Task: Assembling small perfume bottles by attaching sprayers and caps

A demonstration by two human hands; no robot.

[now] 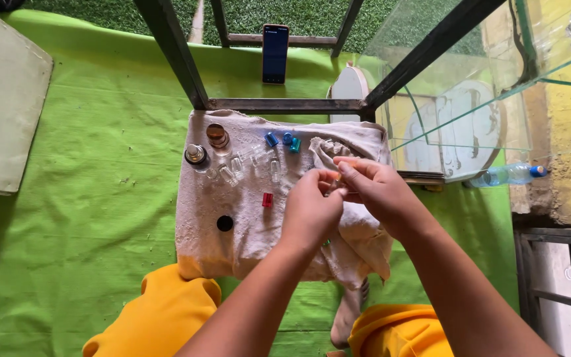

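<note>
A small vial [332, 188], mostly hidden, sits pinched between both hands above the cloth [246, 225]. The left hand [308, 211] and right hand [378, 192] have fingers [355, 177] closed together on it. Empty clear vials [232, 173], two capped bottles [206, 145] and blue caps [283, 141] lie on the cloth nearby.

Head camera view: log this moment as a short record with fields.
surface: beige cloth spread on a green mat
left hand: fingertips pinch a small item, too hidden to name
right hand: meets the left hand over the same item
on cloth, left: two small bottles, a row of clear vials, a black cap
on cloth, middle: blue caps, a red cap
behind: phone leaning upright on a metal frame
right edge: plastic bottle lying down
</note>
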